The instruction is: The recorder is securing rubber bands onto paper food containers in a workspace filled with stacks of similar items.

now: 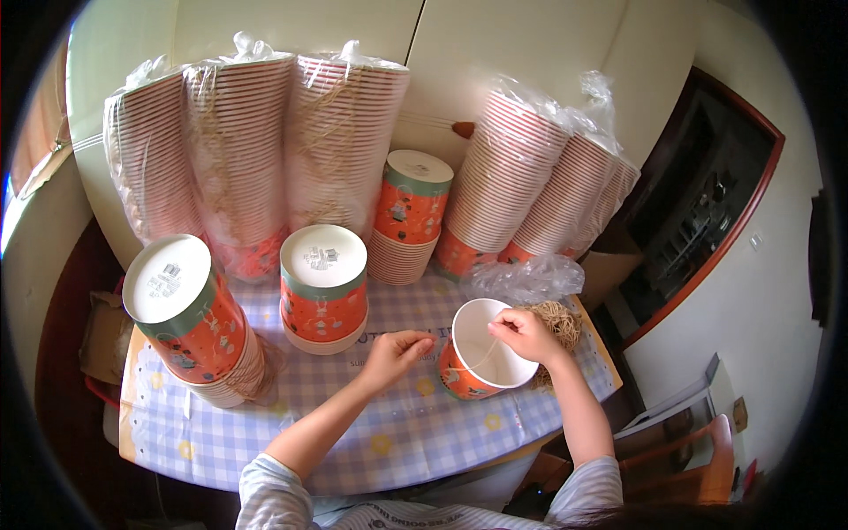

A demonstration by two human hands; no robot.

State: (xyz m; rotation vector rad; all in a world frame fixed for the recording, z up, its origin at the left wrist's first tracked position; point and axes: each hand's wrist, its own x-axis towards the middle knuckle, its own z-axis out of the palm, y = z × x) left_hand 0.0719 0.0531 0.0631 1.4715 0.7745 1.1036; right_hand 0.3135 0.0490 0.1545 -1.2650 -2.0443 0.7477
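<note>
From the head view we see our right hand (523, 334) pinching a thin string (481, 358) over an open orange paper cup (484, 352) lying tilted on the checked counter (291, 415). Our left hand (395, 351), fingers pinched together, hovers just beside the cup.

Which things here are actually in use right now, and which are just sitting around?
In use:
right hand, pinching a rubber band over the open cup
left hand, fingers pinched beside the cup
rubber-band pile behind the right hand

Lying about:
bagged cup stacks along the wall
upside-down cup stacks
empty plastic bag
checked tablecloth
</note>
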